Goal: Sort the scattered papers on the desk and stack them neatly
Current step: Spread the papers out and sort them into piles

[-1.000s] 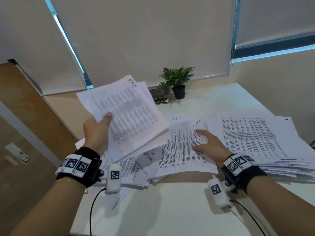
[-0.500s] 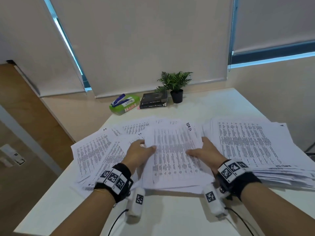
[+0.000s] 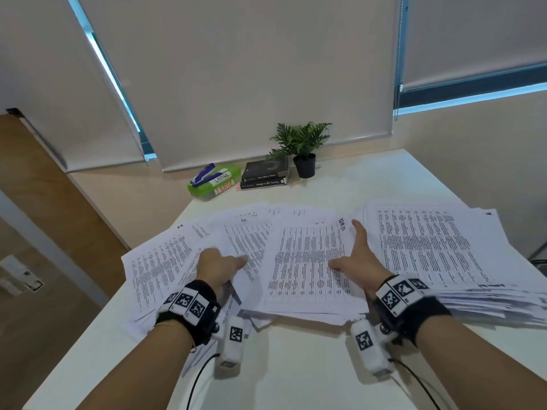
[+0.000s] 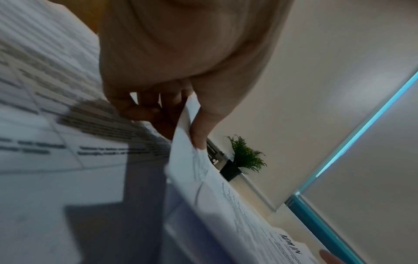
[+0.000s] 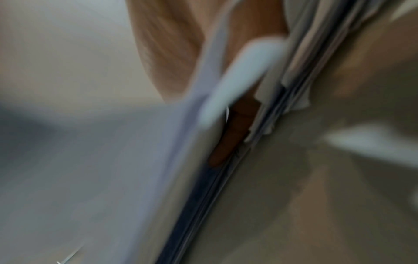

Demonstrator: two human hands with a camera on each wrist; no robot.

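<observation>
Printed papers cover the white desk (image 3: 296, 365): a loose spread at the left (image 3: 159, 267), a middle pile (image 3: 307, 261) and a thick fanned stack at the right (image 3: 429, 247). My left hand (image 3: 220, 266) lies on the left spread beside the middle pile. In the left wrist view its thumb (image 4: 199, 135) presses a sheet's edge (image 4: 187, 160) against curled fingers. My right hand (image 3: 356, 258) lies straight along the middle pile's right edge, thumb spread on top. The blurred right wrist view shows a finger (image 5: 228, 142) between paper layers.
At the back of the desk stand a small potted plant (image 3: 303, 149), two dark books (image 3: 265, 174) and a green box with a blue stapler on it (image 3: 216, 183). The desk's left edge drops to a wooden floor. Bare desk lies in front of the papers.
A second ago my left hand held a bundle of sheets in the air. That bundle now lies on the middle pile, and the left hand has moved left onto the spread. The right hand slid forward along the pile's edge.
</observation>
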